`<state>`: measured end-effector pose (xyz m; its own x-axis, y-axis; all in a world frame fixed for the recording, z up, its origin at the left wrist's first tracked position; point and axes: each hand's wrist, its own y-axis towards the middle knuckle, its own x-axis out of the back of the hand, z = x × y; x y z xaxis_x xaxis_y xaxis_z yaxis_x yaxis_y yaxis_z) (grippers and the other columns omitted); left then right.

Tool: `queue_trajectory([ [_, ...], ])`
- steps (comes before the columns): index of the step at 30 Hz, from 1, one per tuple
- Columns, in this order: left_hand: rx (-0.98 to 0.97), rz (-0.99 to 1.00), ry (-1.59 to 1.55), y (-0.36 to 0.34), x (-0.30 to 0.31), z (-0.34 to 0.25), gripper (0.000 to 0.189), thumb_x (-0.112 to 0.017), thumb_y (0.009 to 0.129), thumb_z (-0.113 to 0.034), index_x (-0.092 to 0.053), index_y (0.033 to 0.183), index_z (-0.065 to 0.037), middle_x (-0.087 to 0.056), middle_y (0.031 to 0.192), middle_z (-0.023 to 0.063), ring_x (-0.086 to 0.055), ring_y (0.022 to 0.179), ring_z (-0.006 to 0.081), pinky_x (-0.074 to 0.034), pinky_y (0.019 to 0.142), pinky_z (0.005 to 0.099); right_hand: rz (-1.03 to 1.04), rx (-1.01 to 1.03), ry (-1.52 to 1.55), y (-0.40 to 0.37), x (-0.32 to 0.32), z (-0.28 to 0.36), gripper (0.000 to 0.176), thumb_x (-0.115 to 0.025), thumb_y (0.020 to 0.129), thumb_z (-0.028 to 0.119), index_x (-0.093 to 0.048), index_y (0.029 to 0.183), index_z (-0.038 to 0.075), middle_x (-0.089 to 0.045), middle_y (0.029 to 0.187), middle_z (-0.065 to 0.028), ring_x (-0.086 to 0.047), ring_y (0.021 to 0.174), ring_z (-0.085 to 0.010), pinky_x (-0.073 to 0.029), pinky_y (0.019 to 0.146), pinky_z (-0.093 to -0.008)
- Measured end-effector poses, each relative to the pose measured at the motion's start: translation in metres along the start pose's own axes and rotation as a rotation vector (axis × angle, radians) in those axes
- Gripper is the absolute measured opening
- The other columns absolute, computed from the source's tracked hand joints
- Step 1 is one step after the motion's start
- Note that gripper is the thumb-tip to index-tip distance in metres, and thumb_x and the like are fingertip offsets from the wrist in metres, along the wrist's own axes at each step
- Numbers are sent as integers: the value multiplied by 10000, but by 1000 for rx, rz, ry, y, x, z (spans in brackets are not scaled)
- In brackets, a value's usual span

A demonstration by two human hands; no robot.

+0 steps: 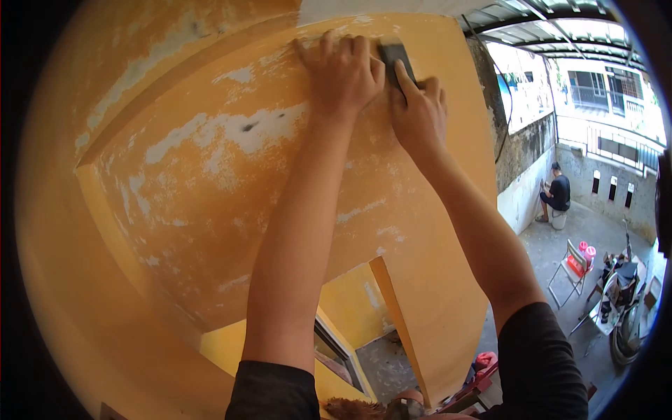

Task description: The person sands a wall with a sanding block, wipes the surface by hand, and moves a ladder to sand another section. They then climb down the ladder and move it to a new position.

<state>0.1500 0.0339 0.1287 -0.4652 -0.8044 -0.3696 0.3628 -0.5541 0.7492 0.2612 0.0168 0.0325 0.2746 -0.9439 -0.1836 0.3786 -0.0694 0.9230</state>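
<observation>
High on an orange wall [280, 189] with peeling, pale patches, both of my arms reach up. My left hand [343, 73] rests against the wall with its fingers spread and nothing visible in them. Just right of it, my right hand [420, 105] holds a dark flat block [397, 61] against the wall near its right edge. The index finger lies along the block, and the other fingers are bent around its lower end. What tool the block is, I cannot tell.
At the right, a person [557, 192] sits by a low wall. A folding chair [570, 269] and a motorcycle [623, 308] stand on the concrete floor. Below my arms is an opening with a tilted frame [343, 353].
</observation>
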Motion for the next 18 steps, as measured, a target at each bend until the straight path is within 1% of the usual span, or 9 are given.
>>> queue_trajectory([
  [2, 10, -11, 9, 1, 0, 1, 145, -554, 760, -209, -588, 827, -85, -689, 826, 75, -587, 1058, 304, -316, 922, 719, 34, -10, 0, 1, 1, 8, 432, -572, 895, 284, -579, 1325, 249, -527, 1072, -144, -502, 1030, -344, -404, 902, -455],
  [4, -1, -29, -16, 3, -4, -3, 146, -556, 754, -208, -589, 825, -84, -691, 829, 76, -588, 1057, 305, -314, 920, 723, -7, 3, -19, 30, -3, 9, 426, -564, 901, 287, -579, 1326, 259, -530, 1074, -136, -501, 1030, -338, -404, 909, -450],
  [6, 24, 44, -27, 3, -5, -1, 187, -562, 768, -239, -614, 872, -91, -676, 817, 68, -579, 1068, 324, -266, 950, 785, -52, -7, -14, 39, -8, 8, 427, -562, 902, 290, -578, 1328, 262, -532, 1075, -135, -501, 1028, -338, -404, 911, -449],
  [8, 21, 28, -40, 1, -4, -1, 188, -566, 765, -238, -616, 871, -91, -674, 812, 67, -576, 1064, 324, -263, 951, 787, -67, -3, 2, 27, -8, 10, 428, -560, 903, 294, -577, 1330, 265, -533, 1077, -134, -502, 1027, -337, -403, 913, -448],
  [10, 16, 5, -38, 1, -2, 1, 189, -570, 761, -238, -618, 870, -91, -672, 806, 66, -573, 1061, 323, -259, 951, 790, 25, -26, -23, 3, 2, 9, 431, -551, 907, 300, -573, 1336, 263, -532, 1083, -138, -500, 1031, -337, -403, 914, -449],
  [12, 17, -11, -6, 2, -3, -2, 146, -554, 766, -222, -587, 822, -91, -694, 836, 66, -589, 1065, 304, -307, 917, 747, 28, -20, -4, 18, 0, 11, 430, -553, 908, 298, -573, 1336, 266, -528, 1087, -140, -499, 1030, -340, -402, 917, -450],
  [13, 11, -16, -9, 3, -5, -4, 146, -554, 766, -222, -587, 822, -91, -694, 836, 66, -589, 1065, 304, -307, 917, 747, 14, -14, 2, 33, -3, 9, 430, -554, 909, 297, -573, 1337, 269, -525, 1091, -142, -498, 1030, -342, -401, 920, -450],
  [14, 18, -13, -24, 3, -6, -6, 152, -557, 767, -228, -590, 825, -92, -692, 832, 65, -592, 1060, 302, -305, 915, 752, -71, 23, -5, 43, -10, 9, 429, -552, 910, 305, -573, 1337, 270, -523, 1094, -141, -503, 1016, -347, -401, 923, -455],
  [18, 22, -30, -10, 1, -8, -2, 174, -575, 760, -250, -602, 838, -96, -688, 823, 63, -600, 1039, 303, -292, 919, 769, 0, -28, -58, 15, -7, 7, 430, -545, 912, 311, -570, 1340, 272, -525, 1094, -142, -502, 1029, -347, -401, 930, -447],
])
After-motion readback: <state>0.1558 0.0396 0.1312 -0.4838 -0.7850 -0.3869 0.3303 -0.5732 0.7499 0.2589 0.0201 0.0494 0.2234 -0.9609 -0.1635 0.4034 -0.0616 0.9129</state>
